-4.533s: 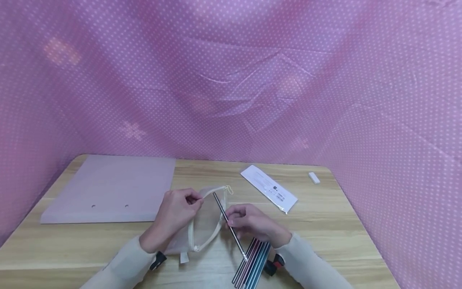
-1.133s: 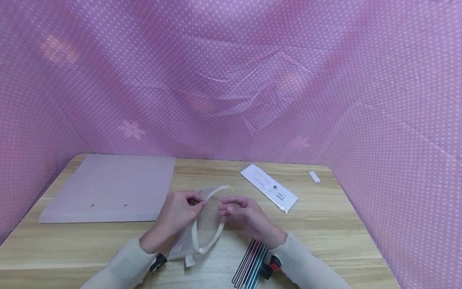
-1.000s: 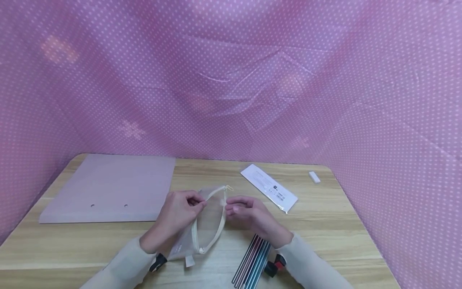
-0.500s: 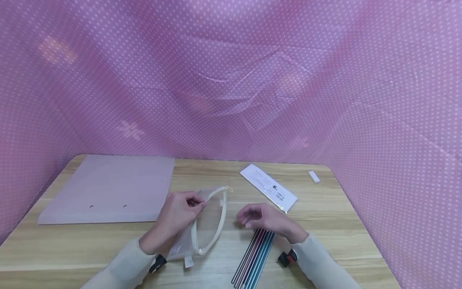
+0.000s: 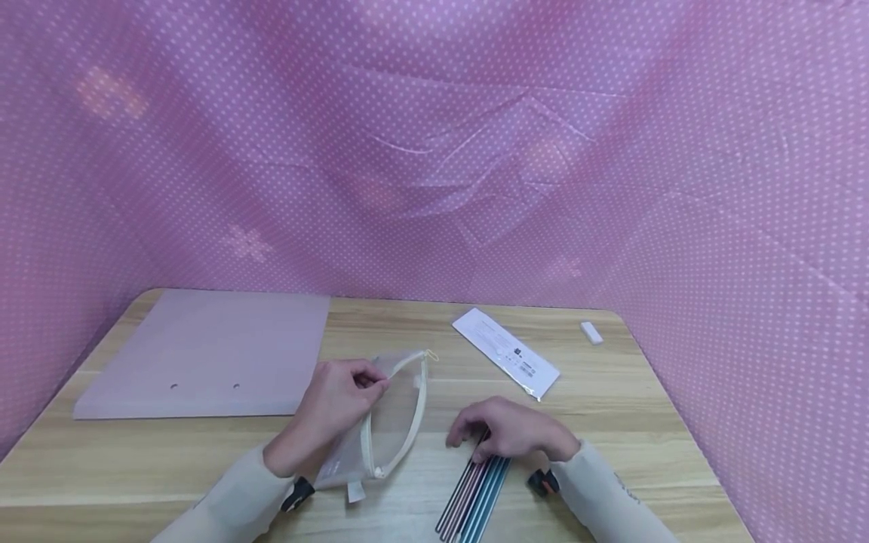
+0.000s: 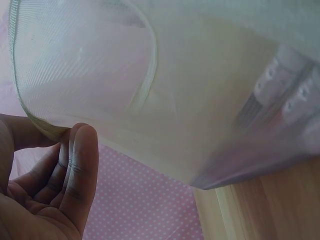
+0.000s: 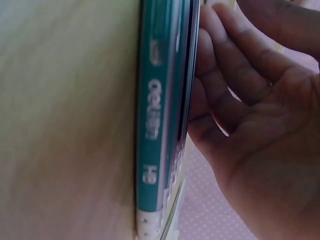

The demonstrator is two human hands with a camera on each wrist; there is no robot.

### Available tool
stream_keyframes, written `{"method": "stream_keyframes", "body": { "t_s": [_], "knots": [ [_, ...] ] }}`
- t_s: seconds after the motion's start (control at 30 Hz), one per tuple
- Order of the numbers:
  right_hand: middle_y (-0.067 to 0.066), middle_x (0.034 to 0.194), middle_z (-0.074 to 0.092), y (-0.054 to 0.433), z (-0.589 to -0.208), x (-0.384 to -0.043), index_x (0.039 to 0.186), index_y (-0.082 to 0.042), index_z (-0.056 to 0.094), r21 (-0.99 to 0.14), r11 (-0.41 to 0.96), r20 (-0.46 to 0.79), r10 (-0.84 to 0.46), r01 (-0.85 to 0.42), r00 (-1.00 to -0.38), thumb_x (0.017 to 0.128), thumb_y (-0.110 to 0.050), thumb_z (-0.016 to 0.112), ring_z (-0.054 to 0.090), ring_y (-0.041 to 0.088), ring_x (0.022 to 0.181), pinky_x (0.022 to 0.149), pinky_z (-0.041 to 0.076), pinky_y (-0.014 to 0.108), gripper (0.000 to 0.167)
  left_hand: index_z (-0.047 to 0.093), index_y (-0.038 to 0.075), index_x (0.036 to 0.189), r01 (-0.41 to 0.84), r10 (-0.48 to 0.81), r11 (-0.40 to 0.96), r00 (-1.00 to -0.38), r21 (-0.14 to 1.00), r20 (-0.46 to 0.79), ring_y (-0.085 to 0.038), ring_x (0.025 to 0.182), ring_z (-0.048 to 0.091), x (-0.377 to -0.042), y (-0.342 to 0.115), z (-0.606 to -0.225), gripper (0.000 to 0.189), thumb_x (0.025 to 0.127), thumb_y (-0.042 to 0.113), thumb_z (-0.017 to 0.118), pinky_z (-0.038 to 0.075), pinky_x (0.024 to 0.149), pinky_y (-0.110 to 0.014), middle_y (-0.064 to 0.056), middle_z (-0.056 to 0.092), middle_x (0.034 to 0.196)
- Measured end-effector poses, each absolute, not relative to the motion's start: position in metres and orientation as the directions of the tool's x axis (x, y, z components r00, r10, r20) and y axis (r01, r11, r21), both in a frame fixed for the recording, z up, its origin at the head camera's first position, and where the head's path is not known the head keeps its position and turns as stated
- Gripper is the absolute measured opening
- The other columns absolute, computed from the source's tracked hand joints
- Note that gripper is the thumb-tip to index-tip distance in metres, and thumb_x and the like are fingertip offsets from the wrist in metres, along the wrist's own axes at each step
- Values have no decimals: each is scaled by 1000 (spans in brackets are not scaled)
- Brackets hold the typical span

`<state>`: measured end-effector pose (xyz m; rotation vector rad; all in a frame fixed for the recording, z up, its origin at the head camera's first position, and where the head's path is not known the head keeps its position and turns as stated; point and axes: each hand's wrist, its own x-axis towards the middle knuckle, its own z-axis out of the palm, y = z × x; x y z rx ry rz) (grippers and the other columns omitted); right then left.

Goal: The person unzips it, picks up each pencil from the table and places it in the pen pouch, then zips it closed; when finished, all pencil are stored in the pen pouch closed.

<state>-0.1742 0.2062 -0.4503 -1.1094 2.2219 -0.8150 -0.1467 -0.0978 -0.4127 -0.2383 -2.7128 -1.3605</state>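
Note:
My left hand pinches the zipped edge of a translucent mesh pouch, its mouth spread wide toward the right. Through the mesh, the left wrist view gives a blurred look at pencil ends with pale ferrules. My right hand is over the far end of a row of pencils on the table, dark, pinkish and teal. In the right wrist view, its bent fingers lie along the row's far side, behind a teal pencil marked HB. Whether they touch the pencils is unclear.
A pale pinkish board or folder with two small holes covers the table's back left. Toward the back right lie a white printed packet and a small white block. Pink dotted cloth hangs around the table.
The dark pencil my right hand held at the pouch mouth is gone from that hand. The hand has since drawn back from the pouch and lowered over the row. My left hand keeps its pinch.

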Motion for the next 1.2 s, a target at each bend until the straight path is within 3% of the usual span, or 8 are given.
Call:
{"method": "stream_keyframes", "body": {
  "t_s": [0.17, 0.3, 0.57, 0.8, 1.2],
  "knots": [
    [-5, 110, 74, 209, -451, -177, 113, -17, 73, -672, 433, -164, -878, -601, -450, 78, -4, 80, 66, 1, 100, 92, 54, 20, 38, 77, 14, 82, 182, 92, 593, -983, 784, 158, -7, 59, 60, -146, -96, -413, 5, 83, 18, 80, 49, 57, -19, 4, 74, 73],
    [-8, 106, 73, 209, -452, -177, 109, -19, 74, -637, 428, -173, -890, -641, -422, 77, -2, 79, 62, -3, 98, 90, 52, 18, 37, 77, 12, 83, 185, 95, 588, -983, 788, 159, -7, 58, 60, -145, -96, -413, 7, 84, 18, 80, 49, 57, -19, 4, 74, 73],
    [-11, 95, 72, 206, -452, -177, 99, -22, 76, -586, 422, -165, -898, -692, -408, 72, 8, 69, 56, -3, 94, 87, 48, 15, 40, 77, 14, 81, 197, 90, 594, -980, 780, 179, -5, 60, 61, -145, -95, -414, 4, 83, 16, 79, 50, 59, -19, 4, 76, 74],
    [-15, 92, 71, 204, -454, -178, 94, -24, 76, -572, 432, -185, -896, -697, -404, 76, 3, 72, 55, -4, 95, 88, 45, 15, 33, 78, 12, 82, 194, 93, 584, -981, 788, 172, -5, 60, 62, -146, -95, -415, 4, 83, 16, 79, 50, 59, -19, 4, 76, 75],
    [-16, 91, 70, 204, -456, -178, 91, -24, 74, -582, 419, -162, -899, -697, -406, 73, 10, 67, 56, -5, 93, 86, 49, 15, 39, 77, 13, 82, 208, 101, 588, -978, 782, 184, -6, 58, 61, -145, -95, -416, 3, 83, 15, 79, 50, 56, -19, 3, 76, 74]
  ]
}}
